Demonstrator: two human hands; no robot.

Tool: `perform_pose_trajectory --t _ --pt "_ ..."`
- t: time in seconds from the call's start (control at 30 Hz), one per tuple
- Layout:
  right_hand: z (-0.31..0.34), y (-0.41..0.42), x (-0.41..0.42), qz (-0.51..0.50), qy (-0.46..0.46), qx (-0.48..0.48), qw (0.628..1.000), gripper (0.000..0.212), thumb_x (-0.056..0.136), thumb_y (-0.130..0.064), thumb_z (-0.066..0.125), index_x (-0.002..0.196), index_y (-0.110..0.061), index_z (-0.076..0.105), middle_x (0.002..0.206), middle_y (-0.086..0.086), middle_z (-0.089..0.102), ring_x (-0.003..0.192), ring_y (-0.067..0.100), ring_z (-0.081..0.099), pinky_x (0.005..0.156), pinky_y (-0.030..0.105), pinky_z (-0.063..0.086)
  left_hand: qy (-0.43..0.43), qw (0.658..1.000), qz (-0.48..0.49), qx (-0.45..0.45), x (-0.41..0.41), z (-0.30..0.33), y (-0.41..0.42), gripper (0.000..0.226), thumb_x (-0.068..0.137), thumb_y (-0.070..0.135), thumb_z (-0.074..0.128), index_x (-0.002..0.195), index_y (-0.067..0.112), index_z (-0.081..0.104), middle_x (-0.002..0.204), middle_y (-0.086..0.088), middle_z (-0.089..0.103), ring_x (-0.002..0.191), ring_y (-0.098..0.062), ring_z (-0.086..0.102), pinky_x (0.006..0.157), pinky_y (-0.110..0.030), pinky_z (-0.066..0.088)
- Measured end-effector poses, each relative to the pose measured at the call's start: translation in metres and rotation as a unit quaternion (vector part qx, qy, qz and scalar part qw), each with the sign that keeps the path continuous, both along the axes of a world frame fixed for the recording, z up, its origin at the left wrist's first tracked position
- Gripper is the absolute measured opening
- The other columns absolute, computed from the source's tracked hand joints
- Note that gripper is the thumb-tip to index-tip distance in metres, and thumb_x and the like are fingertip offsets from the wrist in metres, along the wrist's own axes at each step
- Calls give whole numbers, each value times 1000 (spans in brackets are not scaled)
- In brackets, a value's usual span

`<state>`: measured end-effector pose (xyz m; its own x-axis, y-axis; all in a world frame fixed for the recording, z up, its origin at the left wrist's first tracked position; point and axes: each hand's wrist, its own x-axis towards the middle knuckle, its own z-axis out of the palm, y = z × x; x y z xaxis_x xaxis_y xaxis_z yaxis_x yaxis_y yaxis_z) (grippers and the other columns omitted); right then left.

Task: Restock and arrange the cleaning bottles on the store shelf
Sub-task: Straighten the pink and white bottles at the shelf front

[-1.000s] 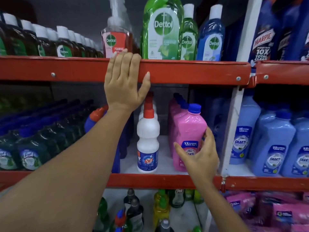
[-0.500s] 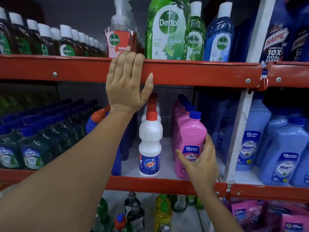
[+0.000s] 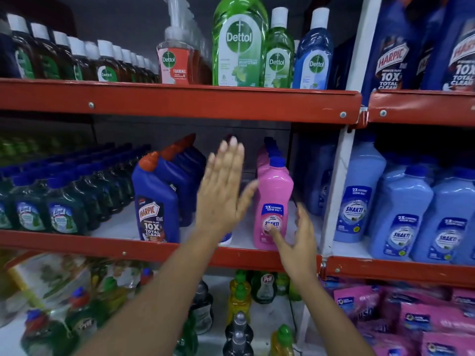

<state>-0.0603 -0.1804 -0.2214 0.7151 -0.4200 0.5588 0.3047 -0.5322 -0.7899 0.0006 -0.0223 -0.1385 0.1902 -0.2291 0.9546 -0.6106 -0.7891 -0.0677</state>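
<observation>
Standing in rows at the left of the middle shelf (image 3: pixel 77 244) are dark green bottles (image 3: pixel 60 214), then a blue bottle (image 3: pixel 156 201) reading "HARPIC 10X TOTAL CLEAN". The left hand (image 3: pixel 222 191) is hovering with fingers spread flat, holding nothing. A pink bottle (image 3: pixel 273 201), reading "2X CLEANING GERM KILL" and "SHAKTI", is standing upright on that shelf; the right hand (image 3: pixel 299 240) is cupping its lower right side, thumb on the label, grip loose. Light blue "SHAKTI" bottles (image 3: pixel 401 214) are filling the right bay.
</observation>
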Motion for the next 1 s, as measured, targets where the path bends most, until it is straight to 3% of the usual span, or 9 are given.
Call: perform_pose_trajectory --t 0.1,0.23,0.3,0.4,0.47,0.6,0.7,0.8,1.0 --pt "-7 -5 -1 17 -11 20 1000 71 84 -37 66 144 -14 35 150 6 41 136 19 40 112 41 37 89 994 -60 -4 -20 -59 -26 63 100 44 32 147 4 27 156 -10 23 146 -19 15 120 -34 17" --pt "-5 -9 3 51 -2 35 998 52 87 -34 64 133 -18 46 136 3 52 126 17 49 105 47 45 232 962 -114 -92 -33 -101 -48 67 99 56 19 146 10 29 151 -6 34 141 -13 26 113 -27 28" --pt "-5 -13 9 66 2 33 997 41 88 -29 65 126 -23 49 127 2 57 118 14 55 98 37 51 308 925 -134 -176 -29 -106 -54 64 97 56 25 143 13 33 145 -7 41 134 -16 36 109 -30 35" --pt "-1 -16 15 80 7 31 996 43 89 -29 64 127 -20 47 111 -6 60 99 0 59 76 8 48 377 879 -164 -241 -12 -105 -54 61 91 64 34 130 19 45 124 -4 59 111 -16 58 94 -41 51" --pt "1 -19 20 87 9 43 995 41 89 -28 64 126 -18 48 104 -8 60 90 -4 61 72 12 51 404 866 -179 -236 -3 -98 -52 57 88 68 39 115 19 54 107 -2 67 94 -13 64 81 -42 55" --pt "2 -23 25 99 27 44 994 43 90 -29 62 128 -14 46 106 1 63 74 -16 62 66 11 52 447 861 -152 -190 2 -85 -52 39 90 48 54 100 11 59 95 -3 69 76 -10 63 65 -19 51" --pt "5 -24 22 103 41 38 993 44 92 -32 59 129 -16 44 110 -1 62 71 -13 62 63 12 51 455 859 -135 -192 1 -81 -52 42 89 46 58 101 6 59 92 -4 67 79 -15 63 70 -29 53" --pt "6 -24 16 103 49 30 993 45 92 -36 57 130 -17 43 110 -5 59 74 -7 61 63 11 50 456 860 -129 -189 -4 -81 -53 42 89 47 57 101 7 58 88 2 62 77 -14 61 69 -28 52" --pt "3 -24 9 93 37 7 995 41 91 -39 55 124 -17 45 107 -2 63 82 0 64 73 30 59 457 859 -132 -190 -9 -83 -52 45 87 51 56 102 9 57 90 0 66 80 -16 65 73 -37 58"
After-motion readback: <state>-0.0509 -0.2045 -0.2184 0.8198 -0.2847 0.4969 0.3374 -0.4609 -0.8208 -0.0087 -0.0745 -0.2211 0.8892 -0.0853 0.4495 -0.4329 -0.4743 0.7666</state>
